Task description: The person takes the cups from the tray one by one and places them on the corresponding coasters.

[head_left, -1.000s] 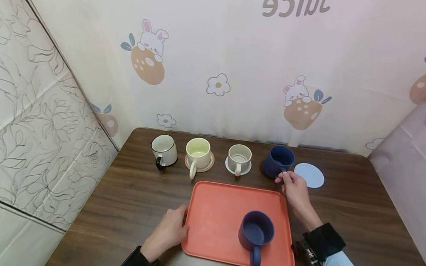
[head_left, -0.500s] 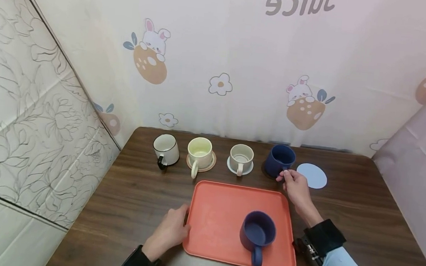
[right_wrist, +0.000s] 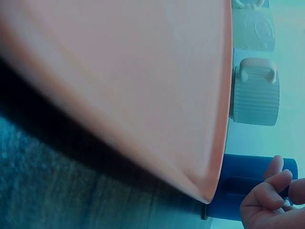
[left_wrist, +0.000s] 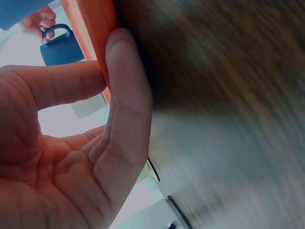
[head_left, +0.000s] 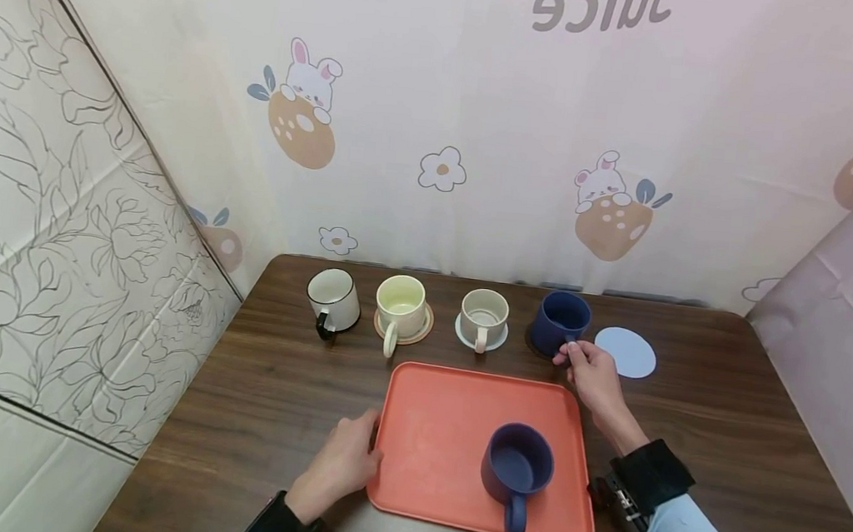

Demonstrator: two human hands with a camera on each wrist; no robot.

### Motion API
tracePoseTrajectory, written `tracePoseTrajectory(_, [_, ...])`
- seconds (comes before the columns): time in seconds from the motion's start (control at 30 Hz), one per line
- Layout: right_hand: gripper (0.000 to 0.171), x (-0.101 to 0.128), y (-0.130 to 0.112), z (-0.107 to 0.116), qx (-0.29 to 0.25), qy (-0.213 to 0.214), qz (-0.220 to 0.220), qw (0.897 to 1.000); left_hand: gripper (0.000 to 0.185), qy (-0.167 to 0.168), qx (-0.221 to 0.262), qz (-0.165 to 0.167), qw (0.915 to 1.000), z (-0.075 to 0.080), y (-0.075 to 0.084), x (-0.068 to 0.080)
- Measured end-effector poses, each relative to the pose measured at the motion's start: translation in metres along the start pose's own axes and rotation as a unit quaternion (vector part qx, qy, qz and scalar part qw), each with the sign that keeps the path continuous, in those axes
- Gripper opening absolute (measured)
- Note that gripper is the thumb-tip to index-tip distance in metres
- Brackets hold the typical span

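Blue mug [head_left: 559,320] handle pinched in right hand [head_left: 594,378] grip, beyond tray [head_left: 436,434].

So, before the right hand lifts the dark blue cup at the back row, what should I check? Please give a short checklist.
1. Right hand pinches the handle of the back blue cup: ok.
2. Cup upright: ok.
3. Cup contents: cannot tell.
4. Free room on the orange tray beside the blue cup on the tray: ok.
5. Left hand rests on the tray's left edge: ok.
6. Grey cup stands apart from the lifting path: ok.
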State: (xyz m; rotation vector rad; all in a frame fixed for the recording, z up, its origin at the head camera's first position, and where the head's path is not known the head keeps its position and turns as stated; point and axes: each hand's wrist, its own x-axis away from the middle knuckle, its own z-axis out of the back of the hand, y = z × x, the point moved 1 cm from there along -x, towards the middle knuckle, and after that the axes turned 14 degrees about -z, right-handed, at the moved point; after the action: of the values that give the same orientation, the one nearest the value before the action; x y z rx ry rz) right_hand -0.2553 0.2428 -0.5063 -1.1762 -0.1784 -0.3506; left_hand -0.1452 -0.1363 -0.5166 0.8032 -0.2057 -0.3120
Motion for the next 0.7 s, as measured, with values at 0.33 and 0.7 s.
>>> tracePoseTrajectory(0.33, [0.045, 0.0009, -0.0025, 0.0012, 0.013, -0.008, 0.0, 1.0, 0.034, -0.005, 0.003, 0.008, 0.9999, 0.0004, 0.0003, -0.0007])
tracePoseTrajectory(0.7, [0.048, 0.0015, -0.0057, 0.006, 0.016, -0.04, -0.014, 0.999, 0.033, -0.003, -0.013, -0.002, 0.9999, -0.0011, -0.0006, -0.0012])
